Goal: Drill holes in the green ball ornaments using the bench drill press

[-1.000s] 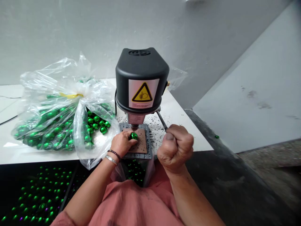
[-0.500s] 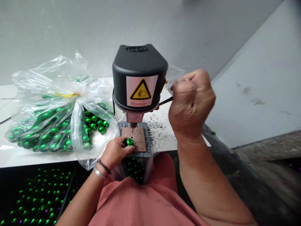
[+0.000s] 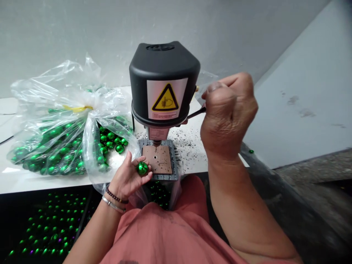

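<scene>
A shiny green ball (image 3: 142,168) rests on the upturned fingers of my left hand (image 3: 128,179), just left of the drill press's base plate (image 3: 173,161). The fingers are loosely curled, thumb apart. My right hand (image 3: 229,112) is a fist around the end of the black feed lever (image 3: 195,113); the grip itself is hidden. Between my hands stands the drill press (image 3: 164,73) with a dark housing and a yellow warning label. Its thin drill bit (image 3: 156,148) hangs above a brown board (image 3: 162,167) with a small hole.
A clear plastic bag (image 3: 93,146) tied with yellow holds many green balls at left; some spill from its opening. Dark shavings (image 3: 189,154) litter the white table (image 3: 196,139). Below the edge lie more green balls (image 3: 49,223), and another bag of them (image 3: 158,194) hangs before my lap.
My left hand has drawn the green ball left off the board and turned palm up beneath it. My right hand stays on the lever. The view has shifted slightly.
</scene>
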Demonstrator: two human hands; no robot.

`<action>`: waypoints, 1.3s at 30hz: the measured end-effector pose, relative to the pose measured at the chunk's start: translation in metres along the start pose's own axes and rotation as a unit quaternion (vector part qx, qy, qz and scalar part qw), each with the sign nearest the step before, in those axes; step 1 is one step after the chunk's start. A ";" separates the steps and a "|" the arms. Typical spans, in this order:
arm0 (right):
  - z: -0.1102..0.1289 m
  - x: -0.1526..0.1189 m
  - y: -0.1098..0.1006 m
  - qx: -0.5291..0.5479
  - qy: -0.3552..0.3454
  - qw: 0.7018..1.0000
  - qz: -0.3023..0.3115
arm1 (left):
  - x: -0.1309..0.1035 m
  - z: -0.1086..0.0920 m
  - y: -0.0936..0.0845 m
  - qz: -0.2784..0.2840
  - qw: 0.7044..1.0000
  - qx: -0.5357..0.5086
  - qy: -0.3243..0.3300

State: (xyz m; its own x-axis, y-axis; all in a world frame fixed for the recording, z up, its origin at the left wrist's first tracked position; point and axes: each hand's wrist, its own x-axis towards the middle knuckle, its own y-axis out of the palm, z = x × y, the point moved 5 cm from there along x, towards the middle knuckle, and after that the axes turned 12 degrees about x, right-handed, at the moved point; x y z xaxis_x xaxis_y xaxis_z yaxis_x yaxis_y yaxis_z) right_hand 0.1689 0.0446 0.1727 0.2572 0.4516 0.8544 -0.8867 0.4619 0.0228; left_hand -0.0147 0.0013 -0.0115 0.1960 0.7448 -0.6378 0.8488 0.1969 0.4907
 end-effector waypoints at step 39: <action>0.000 0.000 -0.002 0.060 0.057 0.996 0.026 | 0.037 -0.033 0.022 -0.156 0.608 0.717 0.303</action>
State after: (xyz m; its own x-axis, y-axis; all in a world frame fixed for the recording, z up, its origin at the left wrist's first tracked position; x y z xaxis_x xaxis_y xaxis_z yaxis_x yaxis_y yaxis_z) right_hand 0.1705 0.0435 0.1731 0.2450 0.5604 0.7911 -0.9381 0.3431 0.0475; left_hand -0.0047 0.0538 -0.0045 0.0679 0.9975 -0.0186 0.4394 -0.0466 -0.8971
